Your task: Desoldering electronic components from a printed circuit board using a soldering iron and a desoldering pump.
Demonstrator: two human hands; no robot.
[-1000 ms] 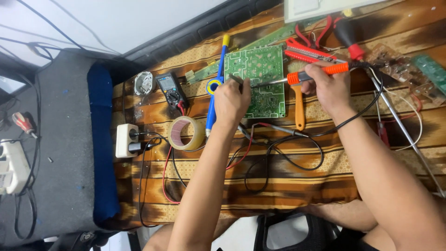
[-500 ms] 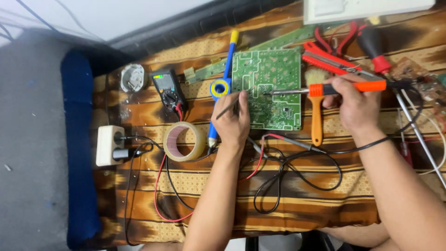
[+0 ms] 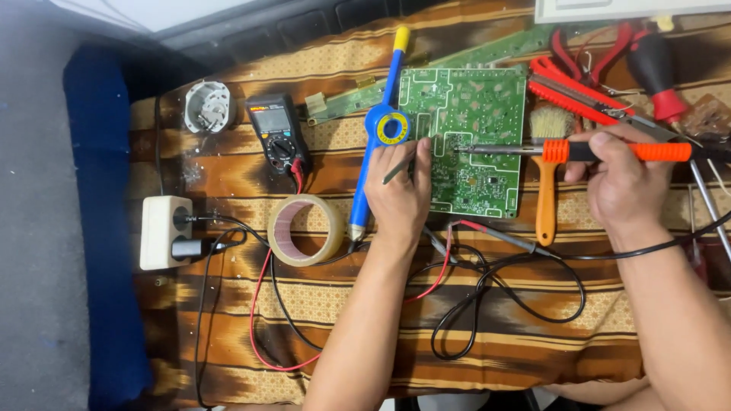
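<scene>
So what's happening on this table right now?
A person is working on a green circuit board lying on a brown patterned cloth. The right hand holds an orange-handled soldering iron, its metal tip on the board. The left hand rests on the board's edge, pinching a thin grey rod-like piece; what it is I cannot tell. A blue desoldering pump, a roll of tape and a black multimeter lie to the left.

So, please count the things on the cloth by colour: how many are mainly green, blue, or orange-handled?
Green: 2, the large circuit board and the narrow circuit board strip.
Blue: 1, the desoldering pump.
Orange-handled: 2, the soldering iron in the right hand and the brush.
Total: 5
</scene>
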